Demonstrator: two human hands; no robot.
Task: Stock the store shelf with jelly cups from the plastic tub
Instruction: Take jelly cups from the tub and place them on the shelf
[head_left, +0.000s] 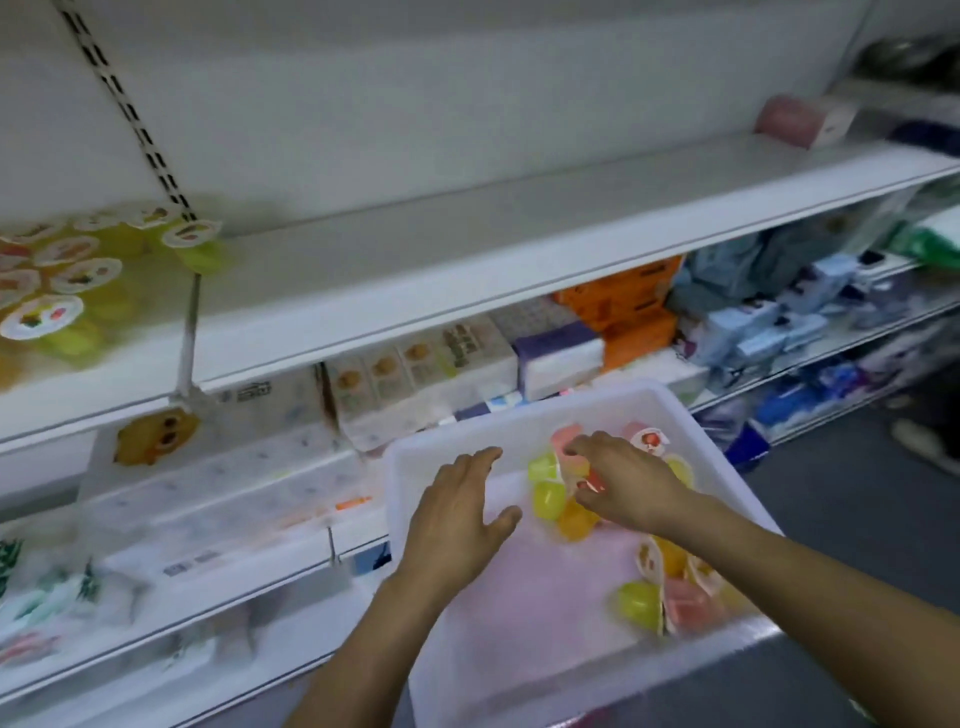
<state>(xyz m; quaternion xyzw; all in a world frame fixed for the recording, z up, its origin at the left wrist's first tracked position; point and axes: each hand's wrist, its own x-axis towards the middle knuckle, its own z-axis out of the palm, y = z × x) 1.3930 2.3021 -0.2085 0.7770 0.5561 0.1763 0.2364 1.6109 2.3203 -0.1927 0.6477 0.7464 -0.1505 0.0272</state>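
in the head view, the picking step is underway: the right hand (626, 486) is curling its fingers around jelly cups (558, 493) inside the tub (519, 649), the left hand (460, 512) is hovering there spread and relaxed, and next probably comes lifting them to the shelf (467, 260) above the tub.

Store aisle, seen from above and at an angle; picture blurred by motion.

White back panel (415, 93) behind the shelving, fitted with a slotted black upright (130, 111).
Lower shelf (675, 374), stocked with white tissue packs (415, 364), an orange pack (623, 296) and pale blue boxes (769, 322); labels cannot be read.
A yellow cartoon tag (156, 434) is hung at a shelf edge on the left.
A pink box (800, 119) is set far right on the upper level.
Dark grey floor (857, 493) at right.
Lighting is even and white; no window is shown.
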